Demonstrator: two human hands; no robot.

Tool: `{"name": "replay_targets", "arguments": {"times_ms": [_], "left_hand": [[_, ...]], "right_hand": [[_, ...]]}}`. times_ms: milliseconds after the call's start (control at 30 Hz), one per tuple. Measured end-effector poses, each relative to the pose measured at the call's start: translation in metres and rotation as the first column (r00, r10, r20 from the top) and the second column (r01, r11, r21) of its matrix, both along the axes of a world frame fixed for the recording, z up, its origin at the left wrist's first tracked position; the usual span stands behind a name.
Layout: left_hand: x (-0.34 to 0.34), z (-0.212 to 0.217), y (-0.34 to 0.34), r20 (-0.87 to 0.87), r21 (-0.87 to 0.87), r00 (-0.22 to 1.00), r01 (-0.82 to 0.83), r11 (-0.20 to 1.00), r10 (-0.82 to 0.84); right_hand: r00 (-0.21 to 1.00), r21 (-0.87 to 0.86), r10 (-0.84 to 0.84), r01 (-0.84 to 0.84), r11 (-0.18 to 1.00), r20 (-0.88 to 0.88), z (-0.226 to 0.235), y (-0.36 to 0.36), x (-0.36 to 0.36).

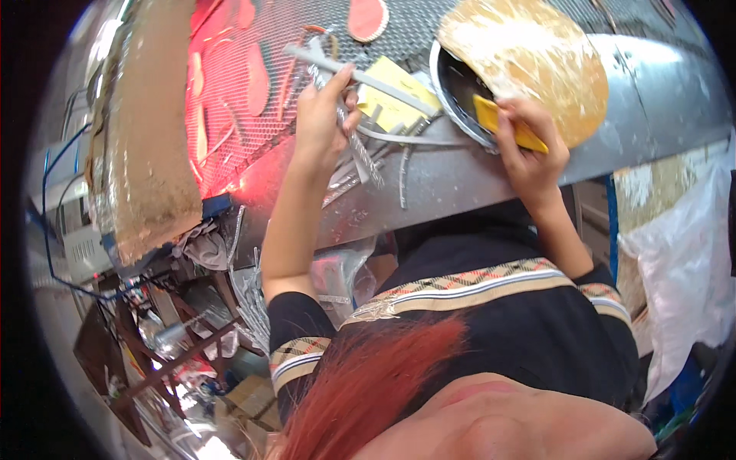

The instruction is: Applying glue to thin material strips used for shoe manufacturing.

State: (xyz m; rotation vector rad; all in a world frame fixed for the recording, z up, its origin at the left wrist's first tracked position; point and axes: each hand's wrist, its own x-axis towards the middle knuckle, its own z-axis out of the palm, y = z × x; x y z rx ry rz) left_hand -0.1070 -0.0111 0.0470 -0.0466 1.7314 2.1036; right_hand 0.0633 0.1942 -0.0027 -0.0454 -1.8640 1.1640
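Note:
Pinched in my left hand is a long flat grey strip, which slants over a yellow paper pad. A braided silver strip hangs down beside the same fingers. My right hand grips a flat yellow scraper-like piece at the near rim of a round metal bowl. A round tan board, streaked with whitish film, covers much of the bowl, whose visible inside looks dark. Several loose grey and silver strips lie on the metal table between my hands.
A mesh conveyor lit red on its left carries flat sole-shaped pieces and a pink-topped sole. A cardboard-and-tape cover stands at the left. Silver strips hang below the metal table edge; a white plastic bag is at right.

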Motion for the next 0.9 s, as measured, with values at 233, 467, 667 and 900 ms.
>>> {"name": "replay_targets", "arguments": {"times_ms": [233,467,667,900], "left_hand": [[-0.260,0.039,-0.132,-0.169,0.283,0.928,-0.278,0.918,0.333],[-0.095,-0.012,-0.028,0.056,0.088,0.983,0.167,0.982,-0.172],[0.031,0.004,0.016,-0.234,-0.304,0.825,0.440,0.845,-0.514],[0.053,0.009,0.022,-0.047,-0.588,0.765,0.498,0.637,-0.642]], "right_hand": [[0.983,-0.229,0.166,-0.145,0.962,0.077,0.000,-0.014,0.003],[0.990,0.056,0.123,-0.126,0.990,0.065,0.003,-0.005,0.003],[0.972,0.209,0.055,-0.104,0.972,0.228,0.004,0.005,0.006],[0.996,-0.258,-0.005,0.027,0.966,0.085,0.000,0.004,0.012]]}}
